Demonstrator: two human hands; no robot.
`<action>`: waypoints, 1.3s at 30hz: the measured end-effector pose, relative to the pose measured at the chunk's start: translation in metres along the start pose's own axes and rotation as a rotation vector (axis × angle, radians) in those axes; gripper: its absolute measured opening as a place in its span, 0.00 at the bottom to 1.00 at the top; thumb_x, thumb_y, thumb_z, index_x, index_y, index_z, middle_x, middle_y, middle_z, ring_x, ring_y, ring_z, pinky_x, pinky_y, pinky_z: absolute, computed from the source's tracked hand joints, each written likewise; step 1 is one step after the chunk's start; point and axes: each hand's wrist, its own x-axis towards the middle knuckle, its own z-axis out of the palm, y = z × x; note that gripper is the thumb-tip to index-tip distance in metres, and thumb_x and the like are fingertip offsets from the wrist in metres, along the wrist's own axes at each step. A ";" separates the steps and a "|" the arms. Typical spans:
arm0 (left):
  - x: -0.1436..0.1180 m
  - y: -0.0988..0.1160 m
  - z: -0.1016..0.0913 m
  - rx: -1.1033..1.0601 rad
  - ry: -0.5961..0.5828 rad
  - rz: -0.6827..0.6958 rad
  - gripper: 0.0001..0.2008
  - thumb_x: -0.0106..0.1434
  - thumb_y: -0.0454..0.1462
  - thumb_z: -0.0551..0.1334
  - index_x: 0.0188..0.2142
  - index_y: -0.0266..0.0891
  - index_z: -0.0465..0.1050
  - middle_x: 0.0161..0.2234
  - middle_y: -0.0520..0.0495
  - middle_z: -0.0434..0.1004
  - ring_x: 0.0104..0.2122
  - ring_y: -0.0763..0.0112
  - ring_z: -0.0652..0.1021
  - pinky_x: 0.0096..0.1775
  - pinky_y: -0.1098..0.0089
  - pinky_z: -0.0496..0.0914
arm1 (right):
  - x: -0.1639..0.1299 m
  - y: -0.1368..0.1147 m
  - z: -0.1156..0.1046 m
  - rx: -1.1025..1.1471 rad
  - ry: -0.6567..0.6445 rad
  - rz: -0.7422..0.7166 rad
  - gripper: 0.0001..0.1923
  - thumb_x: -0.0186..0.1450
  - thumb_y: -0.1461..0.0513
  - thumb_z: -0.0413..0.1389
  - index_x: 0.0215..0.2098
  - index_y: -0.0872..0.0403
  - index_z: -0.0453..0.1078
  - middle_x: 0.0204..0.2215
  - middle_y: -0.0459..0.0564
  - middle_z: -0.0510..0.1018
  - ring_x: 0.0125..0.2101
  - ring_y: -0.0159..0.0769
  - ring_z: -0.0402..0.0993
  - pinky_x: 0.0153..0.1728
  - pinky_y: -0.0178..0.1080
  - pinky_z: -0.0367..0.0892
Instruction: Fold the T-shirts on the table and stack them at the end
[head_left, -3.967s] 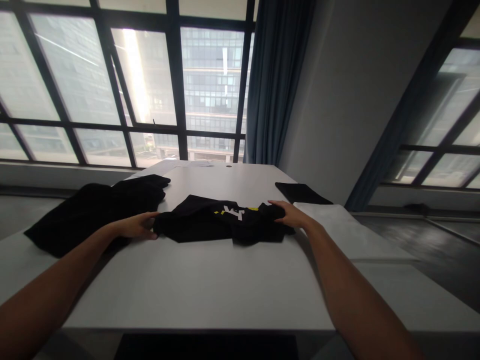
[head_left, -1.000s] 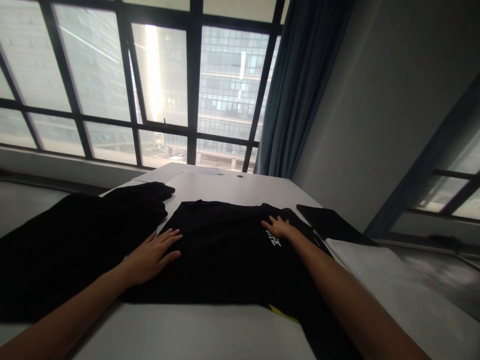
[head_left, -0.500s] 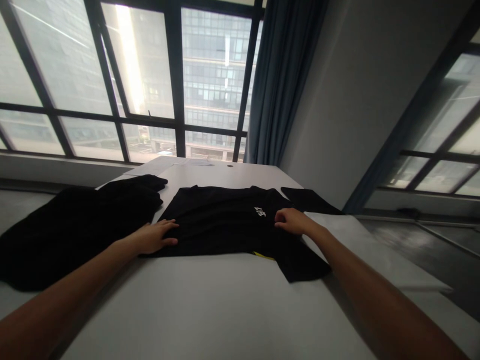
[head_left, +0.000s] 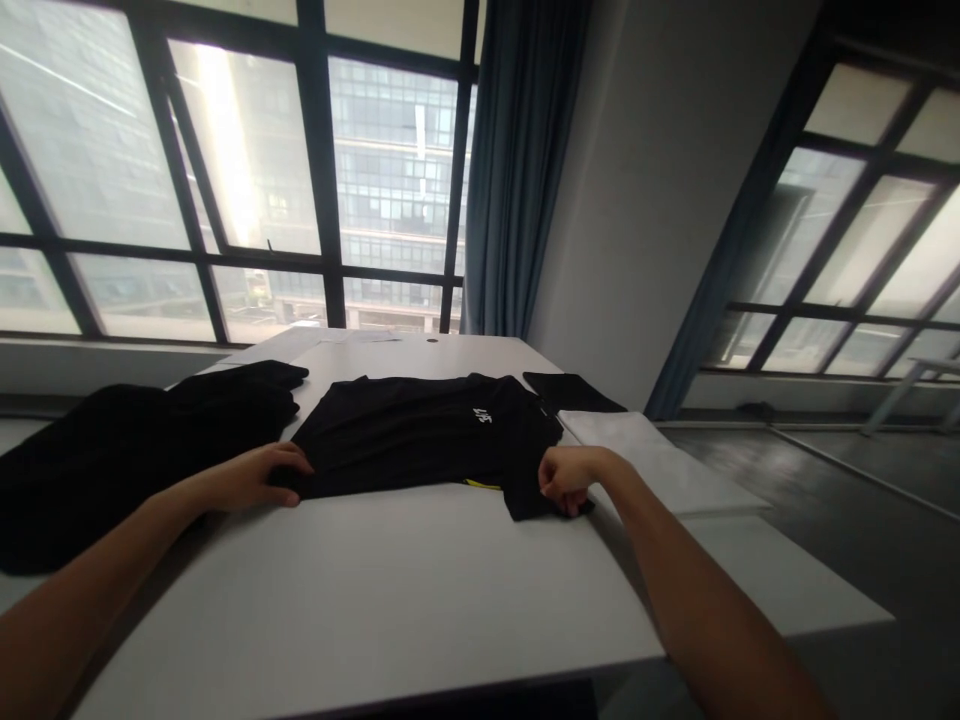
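A black T-shirt with small white lettering lies sideways on the white table, its hem to the left and its sleeves to the right. A bit of yellow shows along its near edge. At the near hem corner is my left hand, its thumb and curved fingers apart and touching the cloth. My right hand is closed on the near sleeve, close to its cuff. The fingertips are partly hidden underneath.
Dark bunched clothing lies at the left, beside the shirt. White sheets or boards are at the table's right side. Papers lie at the far end, below the windows. A blue curtain hangs behind.
My right hand has moved from the shirt's chest, near the lettering, to the near sleeve and closed there. My left fingers have curled at the hem. The view has shifted right.
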 end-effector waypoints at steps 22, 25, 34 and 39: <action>-0.004 -0.047 -0.013 -0.301 0.379 -0.060 0.31 0.53 0.65 0.59 0.34 0.40 0.77 0.30 0.46 0.78 0.34 0.58 0.77 0.38 0.64 0.74 | 0.040 0.015 0.004 -0.157 0.604 -0.602 0.32 0.47 0.64 0.66 0.52 0.51 0.75 0.50 0.54 0.70 0.49 0.44 0.70 0.53 0.43 0.64; -0.004 -0.049 -0.012 -0.272 0.388 -0.070 0.31 0.53 0.64 0.59 0.33 0.39 0.76 0.28 0.48 0.76 0.31 0.62 0.75 0.35 0.66 0.73 | 0.045 0.005 0.009 -0.062 0.560 -0.752 0.13 0.57 0.54 0.62 0.35 0.55 0.78 0.40 0.52 0.74 0.40 0.39 0.71 0.45 0.41 0.66; -0.012 -0.024 -0.018 -0.188 0.252 -0.039 0.29 0.51 0.63 0.60 0.32 0.39 0.77 0.27 0.50 0.75 0.29 0.66 0.74 0.34 0.70 0.70 | 0.031 0.018 -0.009 0.270 0.895 -0.666 0.33 0.58 0.33 0.49 0.19 0.53 0.56 0.18 0.40 0.55 0.22 0.29 0.52 0.25 0.35 0.50; -0.017 -0.005 -0.021 -0.206 0.145 -0.041 0.27 0.51 0.61 0.61 0.31 0.39 0.77 0.24 0.51 0.73 0.26 0.69 0.71 0.31 0.71 0.68 | 0.027 0.017 -0.014 0.489 1.009 -0.702 0.30 0.57 0.35 0.54 0.23 0.53 0.65 0.19 0.43 0.65 0.25 0.33 0.61 0.26 0.36 0.58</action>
